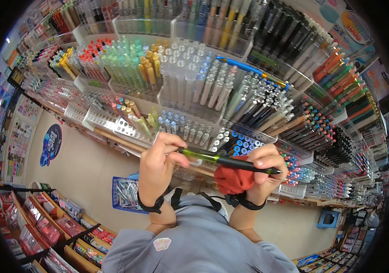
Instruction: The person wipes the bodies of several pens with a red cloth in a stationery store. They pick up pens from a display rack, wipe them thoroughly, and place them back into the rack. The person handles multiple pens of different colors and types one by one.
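A black pen with a translucent yellow-green section point(221, 159) spans both my hands, its dark tip pointing right. My left hand point(160, 163) pinches the pen's left end between thumb and fingers. Around the pen's right part, close to the tip, are the fingers of my right hand point(266, 167). That hand also holds a bunched red cloth point(233, 179), which hangs below the pen. Behind the hands rises a clear acrylic rack point(160, 99) packed with pens. A long blue pen point(240, 65) lies across the pens in one of its upper compartments.
A blue basket of pens point(114, 194) stands on the floor below left. Tiered shelves with packaged goods point(60, 239) fill the lower left. A blue stool point(328, 218) is at the right, and a wooden shelf edge point(119, 140) runs under the rack.
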`<action>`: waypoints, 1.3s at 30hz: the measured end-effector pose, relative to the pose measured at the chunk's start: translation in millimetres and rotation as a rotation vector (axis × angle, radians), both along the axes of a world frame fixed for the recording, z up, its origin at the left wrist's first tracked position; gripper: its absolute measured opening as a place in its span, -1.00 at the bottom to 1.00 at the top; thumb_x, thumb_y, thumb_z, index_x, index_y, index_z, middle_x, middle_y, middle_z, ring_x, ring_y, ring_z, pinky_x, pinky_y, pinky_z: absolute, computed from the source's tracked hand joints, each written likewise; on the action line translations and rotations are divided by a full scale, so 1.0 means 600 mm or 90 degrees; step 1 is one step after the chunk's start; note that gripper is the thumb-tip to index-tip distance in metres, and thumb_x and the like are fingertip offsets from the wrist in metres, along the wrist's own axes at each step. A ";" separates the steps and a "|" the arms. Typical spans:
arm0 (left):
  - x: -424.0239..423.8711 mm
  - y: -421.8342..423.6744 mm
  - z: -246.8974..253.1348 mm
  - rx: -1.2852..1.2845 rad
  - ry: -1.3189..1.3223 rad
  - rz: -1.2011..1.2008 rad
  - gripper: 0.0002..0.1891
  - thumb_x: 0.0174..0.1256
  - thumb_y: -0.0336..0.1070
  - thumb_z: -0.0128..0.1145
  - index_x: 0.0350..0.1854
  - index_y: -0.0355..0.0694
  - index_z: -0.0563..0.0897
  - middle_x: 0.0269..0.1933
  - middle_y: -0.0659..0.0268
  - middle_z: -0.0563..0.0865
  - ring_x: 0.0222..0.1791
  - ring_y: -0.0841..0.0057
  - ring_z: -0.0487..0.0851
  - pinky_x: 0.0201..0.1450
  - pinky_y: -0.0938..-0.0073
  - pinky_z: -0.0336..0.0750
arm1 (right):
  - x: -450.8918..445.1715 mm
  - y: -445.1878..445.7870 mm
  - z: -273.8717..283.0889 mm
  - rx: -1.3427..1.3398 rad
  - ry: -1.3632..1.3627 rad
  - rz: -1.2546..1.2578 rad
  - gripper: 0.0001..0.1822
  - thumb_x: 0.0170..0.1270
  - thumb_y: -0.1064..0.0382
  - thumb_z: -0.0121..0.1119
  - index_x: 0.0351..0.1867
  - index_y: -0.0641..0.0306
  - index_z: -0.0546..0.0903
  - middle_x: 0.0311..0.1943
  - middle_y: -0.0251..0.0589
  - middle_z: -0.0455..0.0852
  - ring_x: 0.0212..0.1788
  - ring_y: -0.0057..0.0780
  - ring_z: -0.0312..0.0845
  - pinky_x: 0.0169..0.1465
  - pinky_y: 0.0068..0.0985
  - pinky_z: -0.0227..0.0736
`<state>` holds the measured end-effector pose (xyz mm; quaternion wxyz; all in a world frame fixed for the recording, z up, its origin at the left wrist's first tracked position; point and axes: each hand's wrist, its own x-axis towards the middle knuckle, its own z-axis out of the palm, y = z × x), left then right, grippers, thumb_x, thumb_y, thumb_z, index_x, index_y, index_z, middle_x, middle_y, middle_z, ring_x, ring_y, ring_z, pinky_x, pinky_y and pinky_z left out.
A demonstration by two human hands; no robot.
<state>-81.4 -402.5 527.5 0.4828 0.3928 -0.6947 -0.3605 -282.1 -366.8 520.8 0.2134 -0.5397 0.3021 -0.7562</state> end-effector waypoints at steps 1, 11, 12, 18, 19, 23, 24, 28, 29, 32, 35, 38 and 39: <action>0.002 -0.005 -0.004 -0.012 -0.023 0.006 -0.85 0.24 -0.69 -0.03 -0.21 -0.34 0.49 -0.53 0.29 0.67 -0.43 0.55 0.74 -0.37 0.66 0.52 | 0.001 0.001 0.006 -0.002 0.024 0.020 -0.66 0.03 0.05 0.43 -0.41 0.31 0.65 -0.43 -0.12 0.65 -0.40 -0.42 0.55 -0.35 -0.55 0.39; 0.011 -0.004 -0.033 -0.025 0.120 -0.003 -0.85 0.22 -0.70 0.04 -0.22 -0.37 0.52 -0.49 0.30 0.65 -0.52 0.67 0.64 -0.39 0.71 0.44 | 0.014 0.006 -0.003 -0.015 0.009 0.060 -0.65 0.13 0.12 0.40 -0.28 0.37 0.58 -0.34 -0.10 0.64 -0.34 -0.45 0.51 -0.27 -0.57 0.38; 0.012 -0.002 -0.032 -0.023 0.136 -0.002 -0.86 0.22 -0.69 0.05 -0.22 -0.37 0.51 -0.45 0.28 0.66 -0.51 0.66 0.64 -0.39 0.72 0.45 | 0.017 0.007 -0.002 -0.008 -0.001 0.055 -0.65 0.13 0.11 0.39 -0.28 0.37 0.57 -0.34 -0.10 0.64 -0.35 -0.46 0.51 -0.27 -0.57 0.38; 0.008 0.009 -0.027 -0.015 0.247 -0.042 -0.82 0.24 -0.62 0.15 -0.24 -0.32 0.41 -0.30 0.09 0.63 -0.45 0.68 0.56 -0.35 0.73 0.43 | 0.026 0.015 -0.006 0.022 -0.060 0.047 -0.61 0.17 0.07 0.37 -0.29 0.37 0.51 -0.38 -0.09 0.60 -0.40 -0.51 0.47 -0.33 -0.60 0.37; 0.008 0.009 -0.029 -0.041 0.250 -0.045 -0.80 0.22 -0.63 0.17 -0.24 -0.32 0.41 -0.29 0.08 0.63 -0.46 0.67 0.57 -0.35 0.73 0.44 | 0.027 0.016 -0.006 0.031 -0.068 0.046 -0.61 0.17 0.08 0.37 -0.29 0.38 0.50 -0.38 -0.10 0.59 -0.41 -0.51 0.46 -0.34 -0.60 0.37; 0.009 0.013 -0.030 -0.086 0.248 -0.037 -0.74 0.12 -0.69 0.22 -0.28 -0.32 0.40 -0.28 0.04 0.65 -0.51 0.63 0.60 -0.41 0.72 0.47 | 0.030 0.016 -0.011 0.043 -0.086 0.042 -0.62 0.18 0.10 0.36 -0.29 0.38 0.48 -0.39 -0.11 0.58 -0.43 -0.52 0.46 -0.35 -0.59 0.37; 0.010 0.014 -0.029 -0.095 0.238 -0.030 -0.74 0.13 -0.69 0.22 -0.28 -0.32 0.40 -0.28 0.03 0.65 -0.52 0.63 0.60 -0.42 0.72 0.47 | 0.031 0.015 -0.011 0.042 -0.084 0.041 -0.63 0.19 0.11 0.36 -0.29 0.38 0.48 -0.39 -0.11 0.58 -0.42 -0.51 0.46 -0.35 -0.59 0.38; 0.013 0.016 -0.029 -0.110 0.214 -0.016 -0.76 0.15 -0.67 0.20 -0.29 -0.32 0.40 -0.30 0.03 0.66 -0.53 0.62 0.60 -0.45 0.69 0.50 | 0.033 0.018 -0.011 0.042 -0.076 0.042 -0.64 0.20 0.13 0.35 -0.29 0.39 0.49 -0.39 -0.10 0.58 -0.41 -0.49 0.47 -0.33 -0.58 0.39; 0.015 0.017 -0.029 -0.102 0.223 -0.016 -0.79 0.16 -0.70 0.17 -0.30 -0.33 0.41 -0.29 0.04 0.67 -0.53 0.59 0.63 -0.46 0.69 0.50 | 0.034 0.019 -0.011 0.044 -0.073 0.040 -0.64 0.20 0.13 0.35 -0.29 0.40 0.49 -0.39 -0.10 0.58 -0.40 -0.49 0.48 -0.32 -0.58 0.39; 0.019 0.018 -0.033 -0.083 0.241 -0.012 -0.82 0.19 -0.73 0.11 -0.30 -0.35 0.44 -0.27 0.07 0.69 -0.53 0.54 0.68 -0.46 0.69 0.50 | 0.037 0.022 -0.005 0.057 -0.044 0.009 -0.61 0.19 0.07 0.35 -0.31 0.40 0.52 -0.40 -0.10 0.60 -0.39 -0.46 0.50 -0.30 -0.57 0.40; 0.019 0.020 -0.035 -0.082 0.227 0.004 -0.84 0.20 -0.72 0.10 -0.30 -0.36 0.45 -0.28 0.09 0.69 -0.54 0.57 0.68 -0.45 0.69 0.50 | 0.036 0.023 -0.003 0.050 0.004 -0.030 -0.58 0.17 -0.01 0.34 -0.35 0.38 0.56 -0.41 -0.11 0.62 -0.38 -0.45 0.51 -0.28 -0.56 0.40; 0.020 0.020 -0.038 -0.095 0.197 0.015 -0.86 0.21 -0.71 0.10 -0.30 -0.37 0.46 -0.30 0.12 0.69 -0.55 0.58 0.67 -0.44 0.68 0.50 | 0.037 0.024 -0.002 0.052 -0.013 -0.015 -0.57 0.16 -0.05 0.32 -0.36 0.37 0.59 -0.40 -0.11 0.63 -0.37 -0.43 0.52 -0.28 -0.55 0.40; 0.022 0.019 -0.041 -0.098 0.190 0.012 -0.86 0.21 -0.71 0.10 -0.30 -0.37 0.46 -0.31 0.12 0.69 -0.55 0.59 0.67 -0.44 0.68 0.50 | 0.036 0.025 -0.004 0.051 -0.010 -0.010 -0.57 0.17 -0.05 0.32 -0.36 0.37 0.59 -0.40 -0.11 0.63 -0.37 -0.43 0.52 -0.28 -0.55 0.40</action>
